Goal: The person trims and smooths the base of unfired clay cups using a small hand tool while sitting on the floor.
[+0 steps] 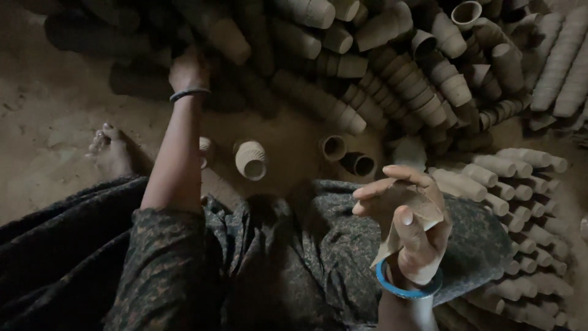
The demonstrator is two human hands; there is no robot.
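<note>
Down on the dirt floor point(55, 104) sits a person in a dark patterned dress point(257, 270), with one bare foot point(110, 150) sticking out to the left.

All across the top lies a big heap of clay cups point(392, 73). Many of them are pushed one inside another, so they make long rows. On the right side, more stacked cups point(520, 202) lie side by side in neat lines. You cannot see anything inside the cups; the ones that face up look dark and hollow.

The left arm is stretched out long and straight, up toward the dark part of the heap. The left hand point(187, 70) wears a thin dark bangle point(188, 93) and rests on the cups there. It is too dark to tell if its fingers are closed on a cup or just touching.

The right hand point(413, 227) is held up close over the lap, with a blue bangle point(407, 288) on the wrist. Its fingers are bent and the thumb presses down, so it holds a broken clay piece point(407, 211) that is thin and curved.

On the floor between the knees and the heap lie a few loose cups: a ridged cup point(251, 160) on its side, and two dark open cups point(346, 156) next to each other.
</note>
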